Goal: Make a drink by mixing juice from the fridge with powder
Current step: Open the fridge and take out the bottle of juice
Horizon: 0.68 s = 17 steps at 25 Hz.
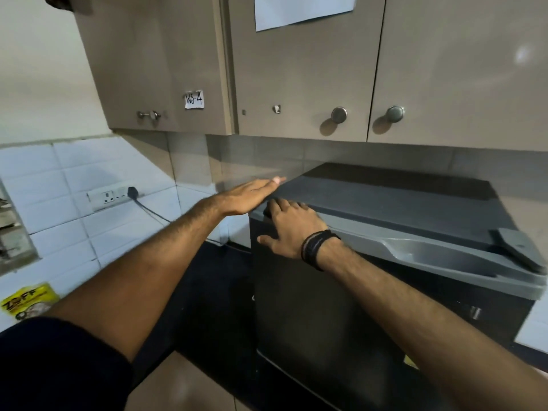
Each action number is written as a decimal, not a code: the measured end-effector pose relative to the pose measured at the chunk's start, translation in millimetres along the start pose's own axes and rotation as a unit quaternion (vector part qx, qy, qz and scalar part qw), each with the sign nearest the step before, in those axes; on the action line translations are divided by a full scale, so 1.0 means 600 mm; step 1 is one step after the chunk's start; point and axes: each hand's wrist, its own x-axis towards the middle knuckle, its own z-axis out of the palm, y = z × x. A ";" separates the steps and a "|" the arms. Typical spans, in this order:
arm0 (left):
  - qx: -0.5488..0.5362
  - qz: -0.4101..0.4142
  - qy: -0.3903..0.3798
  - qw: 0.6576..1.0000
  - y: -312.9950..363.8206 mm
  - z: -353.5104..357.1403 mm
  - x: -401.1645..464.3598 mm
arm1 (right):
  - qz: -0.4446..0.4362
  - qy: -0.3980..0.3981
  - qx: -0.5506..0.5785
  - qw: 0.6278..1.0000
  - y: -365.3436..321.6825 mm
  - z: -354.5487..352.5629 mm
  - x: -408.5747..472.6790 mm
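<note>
The cupboards fill the wall above the fridge, their doors closed, a paper sheet taped high on one and a small label on the one further left. The fridge itself is a compact dark box standing on the black counter, its door shut; a grey moulded handle strip runs along the door's top edge.

Left of the fridge the tiled wall carries a socket with a black plug in it. Further left and lower, at the frame's edge, lies a yellow packet, possibly the powder, though its print is too small to confirm.

The left hand is flat, fingers straight and together, hovering at the fridge's top left corner; whether it touches the top I cannot tell. It holds nothing. The right hand, with a dark wristband, lies on the door's upper left corner, fingers bent over the grey edge, thumb spread on the door face.

The juice is not visible; presumably it is inside. The door looks stiff and light, likely held by a magnetic seal. The recessed grip in the grey strip seems the best hold, while the left hand steadies the small fridge against sliding.
</note>
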 end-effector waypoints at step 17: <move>-0.009 0.172 -0.156 0.973 -0.075 0.022 0.093 | 0.182 0.128 0.024 0.975 -0.147 0.010 -0.030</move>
